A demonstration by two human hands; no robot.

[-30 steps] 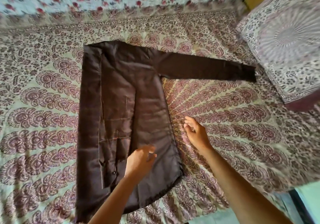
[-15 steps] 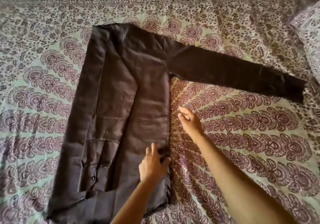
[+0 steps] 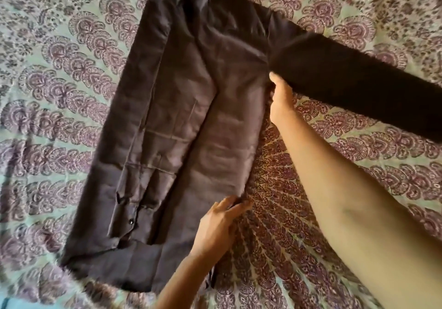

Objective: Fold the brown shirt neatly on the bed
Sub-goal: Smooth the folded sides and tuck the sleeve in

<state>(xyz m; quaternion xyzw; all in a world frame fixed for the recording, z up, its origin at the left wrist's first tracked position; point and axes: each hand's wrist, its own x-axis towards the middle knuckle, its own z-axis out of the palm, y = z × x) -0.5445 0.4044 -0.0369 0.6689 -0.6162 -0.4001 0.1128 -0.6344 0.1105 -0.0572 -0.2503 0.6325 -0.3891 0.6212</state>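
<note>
- On the bed (image 3: 358, 213), over a patterned paisley cover: brown shirt (image 3: 191, 117) laid flat, long body running from top of view down toward the near edge.
- Along the shirt's left side, one long edge and its sleeve already turned in over the body (button placket showing near the lower part).
- Out to the right, the other sleeve (image 3: 358, 86) spread across the cover, not yet folded.
- At the armpit corner, right hand (image 3: 281, 102) with fingers tucked at the shirt's right edge where sleeve meets body; looks like a pinch on the cloth, though fingertips are hidden, so cannot tell for sure.
- Near the lower right edge, left hand (image 3: 220, 222) with fingers fairly narrow, lying on or gripping the hem-side edge (grip itself unclear).
- Step in hand, by judgement: taking hold of the right edge for the second lengthwise fold.
- Next move probably calls for lifting both points together, carrying the edge evenly over the body, then laying the spread sleeve down along it without wrinkles.
</note>
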